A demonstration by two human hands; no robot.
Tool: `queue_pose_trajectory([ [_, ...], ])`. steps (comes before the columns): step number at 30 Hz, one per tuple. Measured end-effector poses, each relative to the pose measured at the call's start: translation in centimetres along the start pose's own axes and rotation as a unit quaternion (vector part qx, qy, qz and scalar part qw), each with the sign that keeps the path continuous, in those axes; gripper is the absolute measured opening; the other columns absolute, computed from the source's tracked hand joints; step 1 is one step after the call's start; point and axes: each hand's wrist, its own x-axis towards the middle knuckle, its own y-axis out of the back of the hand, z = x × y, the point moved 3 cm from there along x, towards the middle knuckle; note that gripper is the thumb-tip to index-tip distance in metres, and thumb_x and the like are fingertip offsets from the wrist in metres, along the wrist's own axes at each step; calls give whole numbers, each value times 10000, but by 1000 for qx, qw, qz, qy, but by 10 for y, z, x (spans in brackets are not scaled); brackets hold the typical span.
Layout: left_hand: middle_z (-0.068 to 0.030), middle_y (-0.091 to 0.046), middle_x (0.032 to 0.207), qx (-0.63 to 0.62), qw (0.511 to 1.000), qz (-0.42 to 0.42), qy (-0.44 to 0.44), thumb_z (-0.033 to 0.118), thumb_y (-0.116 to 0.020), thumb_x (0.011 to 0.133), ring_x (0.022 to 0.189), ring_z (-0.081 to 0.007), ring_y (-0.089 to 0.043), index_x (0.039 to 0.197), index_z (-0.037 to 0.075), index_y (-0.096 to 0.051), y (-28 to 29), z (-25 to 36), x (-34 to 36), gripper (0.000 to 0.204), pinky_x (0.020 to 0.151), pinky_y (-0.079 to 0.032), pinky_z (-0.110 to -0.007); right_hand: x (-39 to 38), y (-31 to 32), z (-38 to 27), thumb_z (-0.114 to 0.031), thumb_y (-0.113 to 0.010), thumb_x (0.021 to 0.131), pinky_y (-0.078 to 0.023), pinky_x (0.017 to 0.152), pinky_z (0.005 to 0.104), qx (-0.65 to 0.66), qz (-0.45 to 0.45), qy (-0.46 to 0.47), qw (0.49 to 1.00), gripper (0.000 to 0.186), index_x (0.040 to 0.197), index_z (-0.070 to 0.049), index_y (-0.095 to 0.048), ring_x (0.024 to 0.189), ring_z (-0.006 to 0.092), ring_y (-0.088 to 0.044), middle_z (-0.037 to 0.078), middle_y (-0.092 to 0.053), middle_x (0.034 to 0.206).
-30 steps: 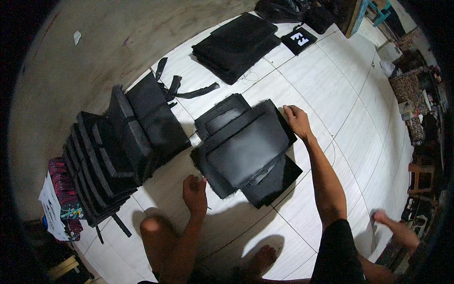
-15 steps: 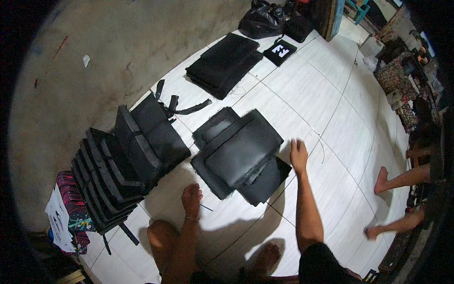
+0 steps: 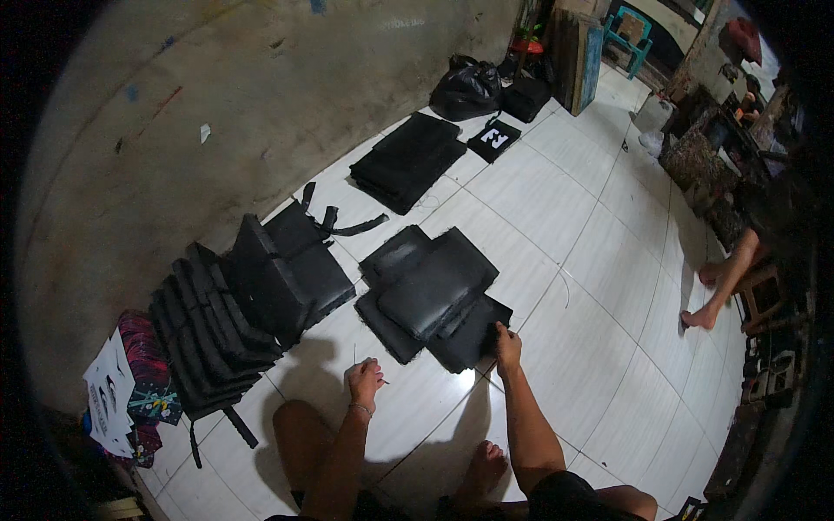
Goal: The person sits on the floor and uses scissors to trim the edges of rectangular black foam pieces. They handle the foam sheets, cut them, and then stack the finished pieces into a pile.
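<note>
A crossed pile of black padded panels [image 3: 434, 291] lies on the white tiled floor in front of me. At the pile's lower right, a flat black panel [image 3: 469, 343] sticks out, and my right hand [image 3: 508, 349] has its fingers closed at that panel's right corner. Left of it and nearer to me, my left hand [image 3: 365, 384] hovers with fingers curled, apart from the pile. Thin dark ends show beside its fingers; what it holds is too small to make out.
Folded black padded pieces [image 3: 213, 321] lean in a row on the left, near a patterned bundle with a white printed sheet [image 3: 109, 395]. Farther off are stacked black panels [image 3: 407, 161], a black plastic bag [image 3: 466, 89] and a small black pouch [image 3: 493, 141]. Another person's legs [image 3: 730, 278] are at right.
My right hand has moved left and nearer, onto the panel's corner. My left hand's fingers have curled where a thin dark piece lay on the floor. The view has tilted up.
</note>
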Motion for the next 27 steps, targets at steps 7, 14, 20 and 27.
queue_pose_trajectory([
  [7,-80,-623,965,-39,999,-35,13,294,-652,853,837,-178,-597,1084,22,-595,-13,-11,1,361,727,-508,-328,0,14,-10,-302,-648,857,-373,516,273,9,32,44,998,296,785,-33,-545,547,124,-463,24,-496,634],
  [14,-175,-546,1170,-45,996,-72,33,447,-665,832,1069,-271,-537,1251,3,-497,-30,11,9,634,961,-416,-406,24,-16,-94,-246,-648,829,-469,834,386,-172,150,346,910,403,1056,78,-569,903,319,-605,213,-620,966],
  [20,-137,-542,1151,-38,988,-65,133,507,-659,817,1061,-256,-508,1269,45,-496,-42,25,19,667,959,-379,-339,115,-67,-139,-465,-590,845,-472,879,390,-369,-72,269,887,603,1099,82,-597,1023,375,-611,255,-632,1084],
  [27,-72,-582,1163,-106,980,-85,143,403,-670,826,996,-198,-562,1251,46,-516,-55,33,18,575,901,-408,-342,145,-102,-142,-705,-455,817,-466,882,394,-462,-226,156,843,845,1055,82,-650,1018,343,-616,269,-643,1045],
])
